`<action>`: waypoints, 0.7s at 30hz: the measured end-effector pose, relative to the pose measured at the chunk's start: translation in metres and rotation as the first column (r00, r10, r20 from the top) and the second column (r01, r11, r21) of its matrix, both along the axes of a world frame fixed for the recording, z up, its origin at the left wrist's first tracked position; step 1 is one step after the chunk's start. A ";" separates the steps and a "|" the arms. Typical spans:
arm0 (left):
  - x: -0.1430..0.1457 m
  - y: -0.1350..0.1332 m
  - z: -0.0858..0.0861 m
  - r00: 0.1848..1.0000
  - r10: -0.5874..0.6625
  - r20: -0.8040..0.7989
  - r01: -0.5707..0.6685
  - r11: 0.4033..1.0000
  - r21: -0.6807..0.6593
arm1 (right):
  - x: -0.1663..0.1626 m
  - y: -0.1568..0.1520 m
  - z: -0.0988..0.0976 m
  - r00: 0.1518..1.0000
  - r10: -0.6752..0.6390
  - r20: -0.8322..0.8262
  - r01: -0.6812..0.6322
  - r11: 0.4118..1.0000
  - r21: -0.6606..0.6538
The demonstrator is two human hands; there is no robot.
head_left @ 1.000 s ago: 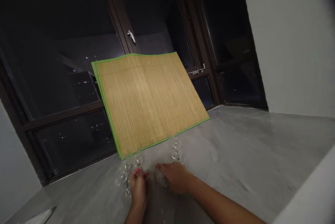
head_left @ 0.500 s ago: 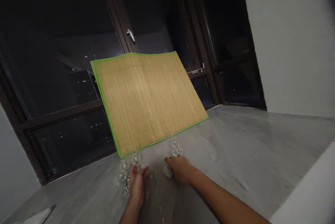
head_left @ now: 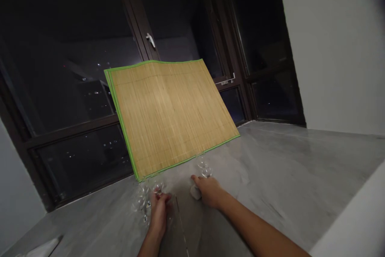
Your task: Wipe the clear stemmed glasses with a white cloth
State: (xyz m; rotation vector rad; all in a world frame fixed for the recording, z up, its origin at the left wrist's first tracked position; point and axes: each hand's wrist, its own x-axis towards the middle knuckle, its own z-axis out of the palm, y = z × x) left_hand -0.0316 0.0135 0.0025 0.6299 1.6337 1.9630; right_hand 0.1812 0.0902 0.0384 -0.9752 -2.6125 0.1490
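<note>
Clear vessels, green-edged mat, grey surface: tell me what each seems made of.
Clear vessels: probably glass, smooth and glossy; transparent with bright highlights, though plastic is possible.
Mat: likely bamboo, low sheen; fine, tan parallel strips.
Grey surface: perhaps polished stone or tile; mottled, softly reflective.

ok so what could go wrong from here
The left hand is right beside a cluster of clear glasses, so a small nudge could knock them together. The right hand is close to the other glasses and might tip one over. The mat stands at a tilt just behind both groups; if it slipped, it could push into them.
</note>
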 end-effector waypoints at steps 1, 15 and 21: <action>0.000 0.000 -0.001 1.000 0.002 -0.015 -0.002 1.000 -0.007 | 0.000 -0.001 0.001 1.000 -0.004 0.004 0.004 1.000 -0.006; 0.016 0.000 0.001 0.959 0.023 -0.282 -0.045 0.997 -0.070 | -0.005 -0.002 -0.006 0.961 0.112 -0.252 -0.122 0.992 -0.022; 0.034 -0.007 0.002 0.559 -0.054 -0.827 -0.138 0.978 -0.157 | -0.017 -0.014 -0.008 0.797 0.281 -0.535 -0.333 0.943 -0.001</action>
